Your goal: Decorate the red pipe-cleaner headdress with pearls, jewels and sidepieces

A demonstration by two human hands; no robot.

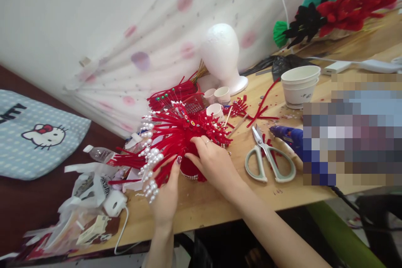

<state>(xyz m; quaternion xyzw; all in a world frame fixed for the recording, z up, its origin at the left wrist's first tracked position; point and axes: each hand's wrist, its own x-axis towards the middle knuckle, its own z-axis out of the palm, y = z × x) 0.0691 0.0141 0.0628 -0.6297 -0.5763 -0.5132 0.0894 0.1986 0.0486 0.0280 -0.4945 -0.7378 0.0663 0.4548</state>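
Observation:
A red headdress of fuzzy pipe-cleaner stems (176, 134), tipped with white pearls and set with small coloured gems, stands over the table in front of me. My left hand (166, 192) is closed on its near left side, thumb up, among the pearl-tipped stems; its other fingers are partly hidden behind them. With fingers and thumb bent against the middle of the headdress, my right hand (212, 161) grips the red stems; its fingertips are partly hidden. Scissors with pale grey-green handles (270, 157) lie slightly open to the right of my right hand.
A blue glue gun (289, 136) lies right of the scissors, beside a pixelated patch. Behind are a white foam head (221, 52), stacked paper cups (300, 86), small cups (215, 111) and loose red stems (262, 106). A plastic bottle (99, 154) and plastic bags (84, 188) crowd the left.

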